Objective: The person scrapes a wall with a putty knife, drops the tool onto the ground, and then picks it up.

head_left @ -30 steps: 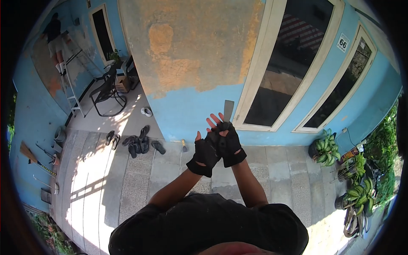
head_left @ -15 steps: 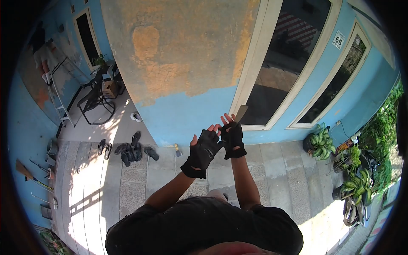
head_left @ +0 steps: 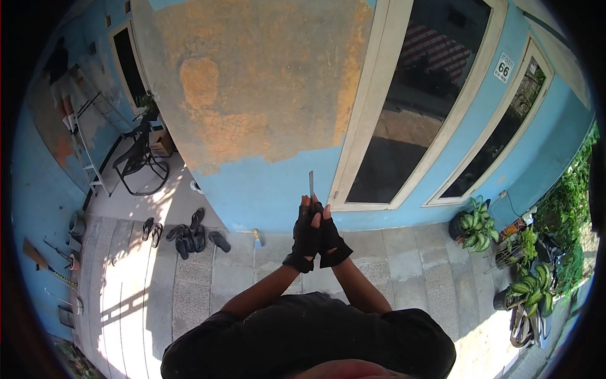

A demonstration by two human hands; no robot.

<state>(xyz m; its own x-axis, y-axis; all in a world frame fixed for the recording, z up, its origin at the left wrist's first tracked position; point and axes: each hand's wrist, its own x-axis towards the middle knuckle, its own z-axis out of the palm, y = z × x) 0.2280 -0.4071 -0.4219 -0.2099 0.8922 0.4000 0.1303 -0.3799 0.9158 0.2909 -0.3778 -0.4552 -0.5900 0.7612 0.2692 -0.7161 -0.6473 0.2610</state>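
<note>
Both hands wear black fingerless gloves and are pressed together in front of the blue lower wall. My left hand (head_left: 304,234) and my right hand (head_left: 331,239) close round the handle of a scraper, which is mostly hidden by the fingers. The thin metal blade of the scraper (head_left: 311,183) points up towards the wall and is seen nearly edge-on, apart from the wall surface. Ahead is the wall (head_left: 252,82), its upper part a large bare patch of grey and orange with the blue paint gone.
A small tool with a yellowish handle (head_left: 257,239) stands by the wall's foot. Several dark sandals (head_left: 189,237) lie on the paving. Tall windows (head_left: 404,120) and potted plants (head_left: 476,224) are at right. At left are a chair (head_left: 142,164), a ladder (head_left: 88,155) and a person (head_left: 60,76) on it.
My hands have come together and turned, moving slightly left and down. The scraper's blade, broad side visible before on the right, now stands upright between them. The view has shifted a little right.
</note>
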